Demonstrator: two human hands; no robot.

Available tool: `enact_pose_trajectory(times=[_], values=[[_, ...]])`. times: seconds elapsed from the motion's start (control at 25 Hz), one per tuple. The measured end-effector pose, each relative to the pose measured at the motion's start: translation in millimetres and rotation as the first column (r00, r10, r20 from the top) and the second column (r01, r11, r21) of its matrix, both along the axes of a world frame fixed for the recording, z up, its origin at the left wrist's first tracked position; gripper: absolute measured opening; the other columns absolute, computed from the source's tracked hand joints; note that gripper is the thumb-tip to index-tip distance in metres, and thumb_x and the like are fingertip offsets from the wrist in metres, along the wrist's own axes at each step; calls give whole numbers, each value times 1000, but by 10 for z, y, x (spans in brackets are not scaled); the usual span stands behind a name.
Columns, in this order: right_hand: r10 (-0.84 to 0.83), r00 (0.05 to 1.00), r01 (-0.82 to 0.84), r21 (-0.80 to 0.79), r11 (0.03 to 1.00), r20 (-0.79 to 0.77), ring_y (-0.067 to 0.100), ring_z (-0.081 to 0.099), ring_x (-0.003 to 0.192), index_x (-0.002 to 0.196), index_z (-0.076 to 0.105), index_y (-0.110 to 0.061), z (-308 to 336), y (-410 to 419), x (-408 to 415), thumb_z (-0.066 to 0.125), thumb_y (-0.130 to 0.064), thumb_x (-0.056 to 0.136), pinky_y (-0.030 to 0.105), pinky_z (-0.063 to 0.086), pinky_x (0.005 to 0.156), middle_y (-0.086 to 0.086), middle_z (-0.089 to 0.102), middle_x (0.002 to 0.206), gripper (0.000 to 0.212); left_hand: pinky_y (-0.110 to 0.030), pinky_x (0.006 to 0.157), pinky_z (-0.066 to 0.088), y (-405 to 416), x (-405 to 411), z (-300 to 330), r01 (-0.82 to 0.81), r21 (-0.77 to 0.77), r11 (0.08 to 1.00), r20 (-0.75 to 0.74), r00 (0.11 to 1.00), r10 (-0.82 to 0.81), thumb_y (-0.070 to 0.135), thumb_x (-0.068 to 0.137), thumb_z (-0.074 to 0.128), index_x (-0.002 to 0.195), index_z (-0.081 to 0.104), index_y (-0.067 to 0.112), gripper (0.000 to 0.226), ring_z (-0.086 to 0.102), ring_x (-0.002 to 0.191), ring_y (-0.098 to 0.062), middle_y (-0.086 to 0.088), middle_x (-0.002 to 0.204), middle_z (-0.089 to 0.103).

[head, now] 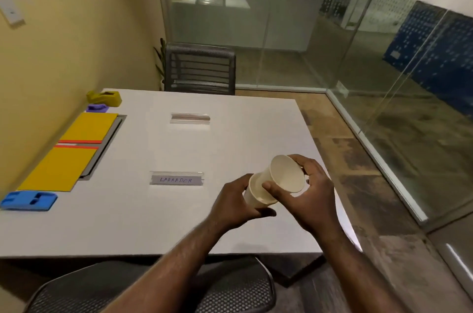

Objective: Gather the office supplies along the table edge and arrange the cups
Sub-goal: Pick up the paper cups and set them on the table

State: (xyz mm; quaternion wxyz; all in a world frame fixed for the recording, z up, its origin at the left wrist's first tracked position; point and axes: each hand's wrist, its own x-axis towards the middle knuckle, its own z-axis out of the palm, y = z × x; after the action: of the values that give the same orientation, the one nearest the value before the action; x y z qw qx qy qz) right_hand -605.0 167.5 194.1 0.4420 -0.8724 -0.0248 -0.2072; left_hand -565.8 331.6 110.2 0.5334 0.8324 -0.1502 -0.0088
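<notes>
Two cream paper cups are nested and held tilted above the white table (pixel 194 223) near its right edge. My left hand (pixel 235 205) grips the lower, outer cup (pixel 256 196). My right hand (pixel 312 195) holds the upper, inner cup (pixel 288 174), whose open mouth faces me. Along the left edge lie a yellow tape dispenser (pixel 105 98), a purple holder (pixel 97 108), two yellow folders (pixel 89 128) (pixel 57 168) with red strips, and a blue holder (pixel 29 200).
A clear name stand (pixel 177 178) reading "LABRADOR" sits mid-table, and a second clear stand (pixel 190 118) farther back. A dark mesh chair (pixel 199 69) stands at the far side, another chair (pixel 153 289) below me. Glass walls (pixel 358 62) close the right.
</notes>
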Motion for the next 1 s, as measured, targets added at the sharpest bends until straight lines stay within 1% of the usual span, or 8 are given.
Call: enact_pose_trajectory(times=[0.2, 0.28, 0.4, 0.52, 0.64, 0.8, 0.88, 1.0], values=[[70, 998, -70, 97, 993, -1, -3, 55, 98, 111, 59, -31, -45, 42, 518, 74, -70, 54, 15, 43, 75, -18, 60, 108, 71, -5, 78, 44, 390, 91, -61, -205, 12, 979, -13, 979, 205, 61, 43, 89, 107, 55, 57, 73, 59, 101, 9, 35, 106, 64], [98, 995, -95, 136, 986, -15, -8, 54, 100, 108, 57, -37, -135, 59, 742, 73, -70, 54, 13, 41, 75, -23, 59, 107, 65, -2, 77, 41, 530, 80, -85, -291, 5, 957, -25, 956, 292, 61, 42, 90, 102, 54, 63, 70, 59, 100, 10, 37, 104, 63], [132, 990, -124, 125, 984, -53, -4, 55, 94, 107, 58, -35, -384, 89, 1069, 74, -74, 52, 13, 41, 76, -16, 60, 106, 69, 0, 75, 41, 707, 36, -117, -420, -15, 908, -33, 907, 419, 59, 42, 90, 102, 56, 63, 69, 60, 98, 11, 35, 101, 66], [162, 978, -156, 53, 986, -130, 9, 57, 96, 112, 60, -25, -731, 81, 1342, 77, -65, 53, 23, 46, 78, -9, 60, 108, 73, 2, 71, 40, 810, -17, -126, -544, -37, 838, -58, 838, 542, 48, 42, 94, 98, 56, 66, 69, 59, 95, 16, 38, 98, 65], [216, 954, -220, 7, 976, -210, 13, 59, 99, 116, 58, -27, -1051, 53, 1554, 80, -63, 53, 27, 48, 79, -11, 57, 110, 77, 2, 67, 41, 791, -59, -88, -658, -33, 752, -105, 750, 653, 41, 42, 96, 91, 57, 66, 67, 58, 91, 18, 40, 94, 64], [304, 918, -319, -18, 948, -254, 13, 59, 100, 117, 56, -30, -1434, 108, 1842, 76, -68, 52, 28, 50, 79, -13, 57, 110, 78, 2, 65, 41, 664, -23, -50, -765, -13, 644, -138, 639, 757, 53, 36, 88, 88, 60, 48, 59, 59, 86, 18, 38, 87, 65], [344, 901, -370, -53, 928, -264, 14, 58, 102, 118, 56, -28, -1621, 179, 1974, 76, -68, 53, 30, 52, 81, -10, 58, 111, 79, 1, 66, 42, 592, -20, -32, -802, -19, 597, -126, 595, 794, 54, 36, 87, 88, 60, 49, 58, 59, 85, 18, 38, 87, 66], [406, 867, -448, -95, 889, -288, 19, 57, 106, 121, 56, -23, -1892, 307, 2162, 80, -61, 56, 33, 51, 86, -5, 58, 114, 80, -9, 69, 45, 467, -47, -36, -834, -17, 552, -134, 549, 825, 55, 36, 86, 87, 59, 59, 58, 59, 88, 19, 40, 91, 64]])
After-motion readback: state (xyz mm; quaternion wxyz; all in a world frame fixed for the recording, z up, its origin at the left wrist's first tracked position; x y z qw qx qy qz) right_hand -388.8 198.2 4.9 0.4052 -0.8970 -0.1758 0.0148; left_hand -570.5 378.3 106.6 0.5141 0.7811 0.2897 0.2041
